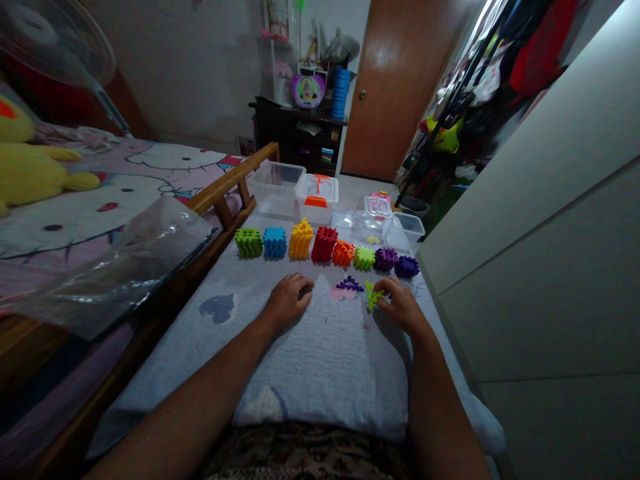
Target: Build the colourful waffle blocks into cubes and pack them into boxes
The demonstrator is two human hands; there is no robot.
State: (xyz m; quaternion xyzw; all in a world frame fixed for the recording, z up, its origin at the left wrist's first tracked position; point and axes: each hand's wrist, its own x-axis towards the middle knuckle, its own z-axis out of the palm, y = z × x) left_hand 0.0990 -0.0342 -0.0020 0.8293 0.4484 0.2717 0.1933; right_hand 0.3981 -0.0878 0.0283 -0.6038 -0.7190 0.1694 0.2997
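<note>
Head view, and I can see two bare hands over a pale blue cloth [320, 373]. The right hand [400, 303] pinches a bumpy yellow-green piece [371, 294] between its thumb and fingers, and that piece sticks out on the side facing the other hand. The left hand [287, 300] rests on the cloth with its fingers bent a little, and I see a gap by its thumb and nothing in its grip. Between the hands, nearer the right one, a purple piece [350, 285] lies by a pink patch on the cloth. Past both hands stands a row of bright stacks. Beyond the left hand are a green stack [249, 243], a blue stack [275, 242] and a yellow stack [301, 241]. Next come a red stack [325, 245] and an orange stack [344, 253], past the gap between the hands. Beyond the right hand are a lime stack [365, 259], a plum stack [386, 259] and a dark purple stack [407, 267]. Farther away, behind the row, sit a big clear box [276, 183] and a lidded box [316, 212] with orange clips. Off to the left hand's outer side, a shiny plastic bag [135, 257] lies across the wooden rail [233, 177].
</note>
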